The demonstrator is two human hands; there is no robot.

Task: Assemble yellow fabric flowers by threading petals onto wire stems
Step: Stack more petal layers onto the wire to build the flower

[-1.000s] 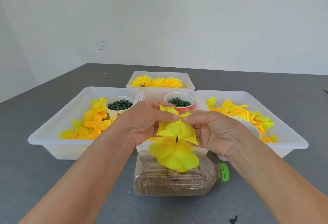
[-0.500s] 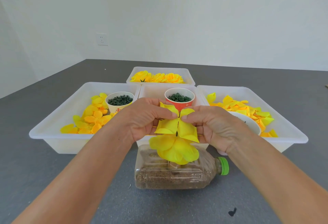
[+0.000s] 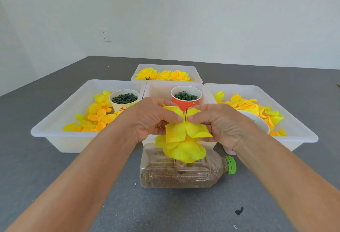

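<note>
**Petal layer on the wire, both hands pinching**

We see a thin dark wire stem (image 3: 186,114) standing upright w/ its tip poking up through a yellow fabric petal layer (image 3: 185,128), centre of view, just above a fuller yellow fabric flower head (image 3: 181,150) already on the same stem. The left hand (image 3: 150,119) pinches the petal layer from the left, thumb and forefinger closed on the fabric right beside the wire; the right hand (image 3: 219,123) pinches it from the right the same way. Fingertips of both hands nearly meet at the stem.

Below the flower lies a clear plastic bottle w/ green cap (image 3: 184,173), on its side, part-filled w/ brown grainy stuff; the stem base seems to go into it.

Behind: a red paper cup of green wire loops (image 3: 185,99) in the middle white plastic tray (image 3: 158,90), a white paper cup of dark green bits (image 3: 125,99) in the left white tray (image 3: 60,121) among loose yellow-orange petals (image 3: 95,115), a right white tray (image 3: 294,126) w/ more loose yellow petals (image 3: 257,108), and a far white tray (image 3: 166,67) holding finished yellow flowers (image 3: 163,75). All sit on a grey tabletop (image 3: 55,176).
</note>
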